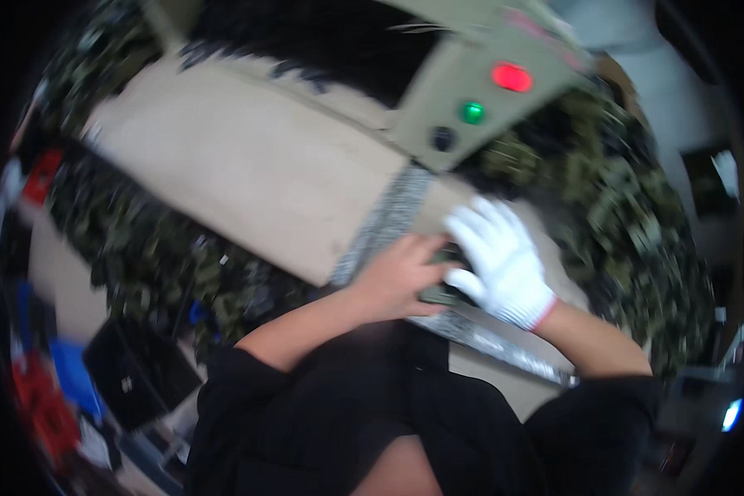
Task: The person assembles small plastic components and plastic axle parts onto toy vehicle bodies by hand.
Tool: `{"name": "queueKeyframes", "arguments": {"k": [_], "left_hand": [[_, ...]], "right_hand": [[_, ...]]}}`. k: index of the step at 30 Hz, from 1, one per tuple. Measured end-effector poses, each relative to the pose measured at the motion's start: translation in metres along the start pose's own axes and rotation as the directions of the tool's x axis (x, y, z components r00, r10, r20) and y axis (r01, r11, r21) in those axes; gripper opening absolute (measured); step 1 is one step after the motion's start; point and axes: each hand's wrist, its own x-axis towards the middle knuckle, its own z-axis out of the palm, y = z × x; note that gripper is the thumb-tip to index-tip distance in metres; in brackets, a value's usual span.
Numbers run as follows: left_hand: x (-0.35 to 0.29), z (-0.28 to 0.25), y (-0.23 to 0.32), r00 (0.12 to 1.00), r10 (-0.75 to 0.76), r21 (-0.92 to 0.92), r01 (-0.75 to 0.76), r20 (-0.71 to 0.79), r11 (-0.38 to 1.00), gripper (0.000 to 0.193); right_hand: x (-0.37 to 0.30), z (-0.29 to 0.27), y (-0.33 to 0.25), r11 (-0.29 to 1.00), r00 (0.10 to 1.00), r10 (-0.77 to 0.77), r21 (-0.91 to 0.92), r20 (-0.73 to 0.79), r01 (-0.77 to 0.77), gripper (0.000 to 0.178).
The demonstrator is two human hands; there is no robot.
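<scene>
My left hand (401, 279), bare, has its fingers bent around a small dark green flat piece (441, 293) above the near edge of a worktop. Blur and the fingers hide much of that piece, so its exact kind does not show. Right beside it is my right hand (500, 260) in a white knit glove with a red cuff edge. Its fingers are stretched out and the thumb points toward the green piece; whether it touches is unclear.
A beige machine housing (422, 136) with red, green and black buttons rises ahead. A metal strip (384, 219) crosses the pale worktop (264, 165). Heaps of green camouflage-coloured pieces (620, 215) lie at right and left (174, 256). A black box (136, 372) stands lower left.
</scene>
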Motion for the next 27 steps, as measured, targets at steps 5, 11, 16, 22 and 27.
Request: {"name": "queueKeyframes", "arguments": {"k": [5, 11, 16, 22, 27], "left_hand": [[-0.007, 0.013, -0.015, 0.987, 0.092, -0.173, -0.114, -0.131, 0.978, 0.041], [-0.007, 0.010, -0.016, 0.989, 0.106, -0.241, -0.129, -0.107, 0.962, 0.047], [-0.008, 0.011, -0.012, 0.989, 0.118, -0.226, -0.134, -0.084, 0.965, 0.048], [-0.055, -0.027, -0.010, 0.946, 0.121, -0.109, -0.160, -0.302, 0.981, 0.042], [-0.203, -0.088, -0.007, 0.617, -0.105, 0.341, 0.560, -0.780, 0.755, 0.050]], "right_hand": [[0.000, 0.012, 0.007, 0.999, 0.992, 0.007, -0.032, 0.127, -0.003, 0.053], [-0.008, 0.017, 0.008, 0.996, 0.965, 0.085, -0.033, 0.248, -0.080, 0.054], [-0.002, 0.012, 0.005, 0.992, 0.941, 0.129, -0.048, 0.314, -0.120, 0.056], [0.004, 0.017, 0.003, 0.775, 0.764, 0.556, 0.536, -0.328, -0.335, 0.056], [-0.068, 0.006, 0.019, 0.911, 0.508, 0.408, 0.301, -0.759, -0.282, 0.050]]}}
